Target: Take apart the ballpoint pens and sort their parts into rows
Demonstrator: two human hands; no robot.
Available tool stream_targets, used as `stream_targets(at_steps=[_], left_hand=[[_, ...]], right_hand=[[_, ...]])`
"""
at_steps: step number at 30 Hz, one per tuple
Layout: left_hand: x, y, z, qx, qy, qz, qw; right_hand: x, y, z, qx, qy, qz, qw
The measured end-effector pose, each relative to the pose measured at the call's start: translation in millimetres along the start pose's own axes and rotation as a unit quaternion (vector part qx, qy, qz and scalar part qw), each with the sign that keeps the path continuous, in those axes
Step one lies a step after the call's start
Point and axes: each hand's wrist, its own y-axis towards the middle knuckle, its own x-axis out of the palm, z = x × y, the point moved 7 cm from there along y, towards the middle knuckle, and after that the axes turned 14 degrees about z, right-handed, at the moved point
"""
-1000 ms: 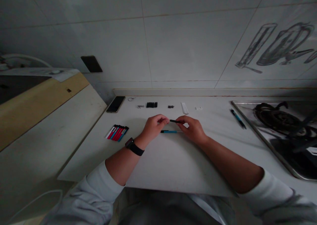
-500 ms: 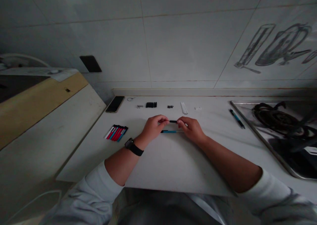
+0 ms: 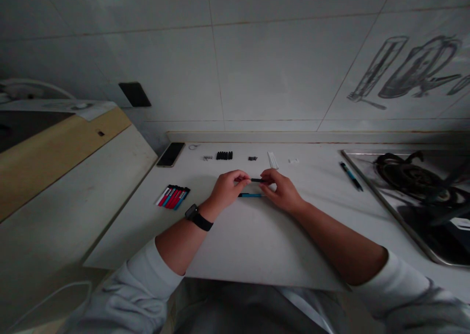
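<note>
My left hand (image 3: pixel 232 184) pinches the left end of a short black pen grip (image 3: pixel 256 180) between thumb and fingertips. At its right end are the fingers of my right hand (image 3: pixel 279 189), with the thumb a little lower. Just below, on the counter, lies a pen barrel (image 3: pixel 250 195) in blue with a black end; my right hand partly covers its right side. Beyond the hands stand small groups of pen parts: springs (image 3: pixel 207 157), a row of black grips (image 3: pixel 224 155), tiny dark pieces (image 3: pixel 252 158), white refills (image 3: pixel 272 160) and small clear pieces (image 3: pixel 293 160).
Several red, blue and white pen barrels (image 3: pixel 172 197) lie at the left. A phone (image 3: pixel 171 155) rests at the back left corner. On the right, a blue and black pen (image 3: pixel 351 176) lies beside the gas stove (image 3: pixel 389 211). A tiled wall (image 3: pixel 271 79) closes off the back.
My right hand has shifted its fingers on the black grip, the thumb dropping lower and the fingers reaching over the right end. My left hand has stayed put.
</note>
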Motion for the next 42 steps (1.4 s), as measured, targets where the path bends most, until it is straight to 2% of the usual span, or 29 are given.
stream_targets(at_steps=[13, 17, 31, 37, 42], left_hand=[[-0.5, 0.3, 2.6, 0.026, 0.031, -0.002, 0.999], [-0.8, 0.1, 3.9, 0.033, 0.035, -0.002, 0.999], [0.3, -0.8, 5.5, 0.063, 0.071, -0.006, 0.995], [2.0, -0.4, 7.5, 0.091, 0.107, -0.022, 0.990], [0.0, -1.4, 15.5, 0.117, 0.088, -0.016, 0.989]], right_hand=[[4.3, -1.2, 0.9, -0.017, -0.010, -0.020, 1.000], [3.4, -0.7, 3.6, -0.010, -0.003, -0.006, 1.000], [2.8, 1.8, -5.9, -0.032, -0.036, -0.034, 0.998], [5.7, 2.0, -3.2, -0.015, -0.059, -0.069, 0.996], [3.9, 2.7, 1.6, -0.001, -0.055, -0.065, 0.996]])
